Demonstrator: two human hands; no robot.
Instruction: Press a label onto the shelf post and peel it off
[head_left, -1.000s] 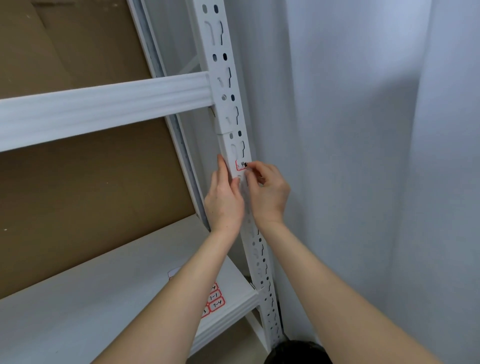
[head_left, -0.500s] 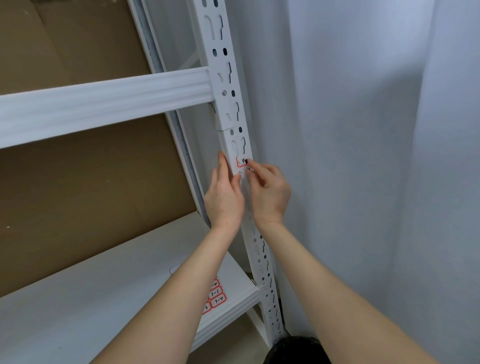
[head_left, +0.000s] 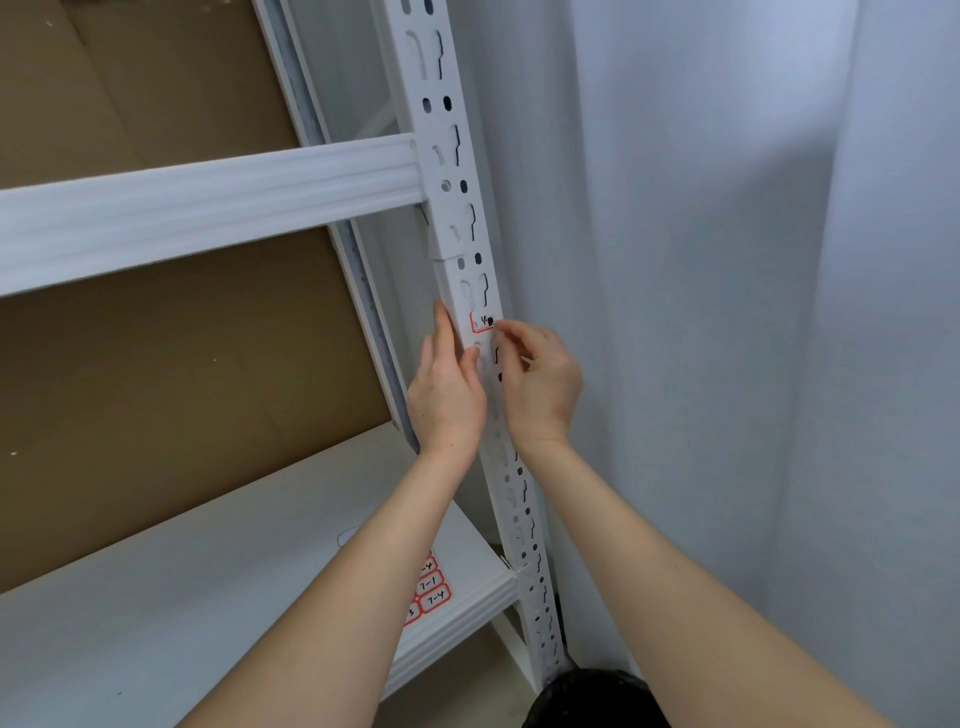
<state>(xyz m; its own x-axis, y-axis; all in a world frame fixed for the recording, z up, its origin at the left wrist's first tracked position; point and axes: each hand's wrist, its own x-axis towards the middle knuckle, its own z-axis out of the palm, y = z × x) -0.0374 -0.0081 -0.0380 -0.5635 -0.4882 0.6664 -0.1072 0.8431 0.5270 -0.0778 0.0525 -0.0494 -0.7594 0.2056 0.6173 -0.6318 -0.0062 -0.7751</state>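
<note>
A white perforated upright post (head_left: 451, 171) of a shelving rack runs from top to bottom. A small red-bordered label (head_left: 481, 322) with black handwriting sticks on the post at mid height. My left hand (head_left: 447, 389) lies against the post's left side, fingers straight and pointing up. My right hand (head_left: 540, 384) sits on the post's right side, its curled fingertips pinching the label's right edge. Both forearms reach up from the lower edge of the view.
A white crossbeam (head_left: 208, 202) joins the post at the left. Below lies a white shelf board (head_left: 156, 597) carrying a sheet of red-bordered labels (head_left: 430, 590). Brown cardboard (head_left: 182, 389) backs the rack. A pale curtain (head_left: 727, 312) hangs on the right. A dark round object (head_left: 592, 699) sits at the bottom.
Both hands have shifted slightly upward along the post. The right fingertips stay at the label.
</note>
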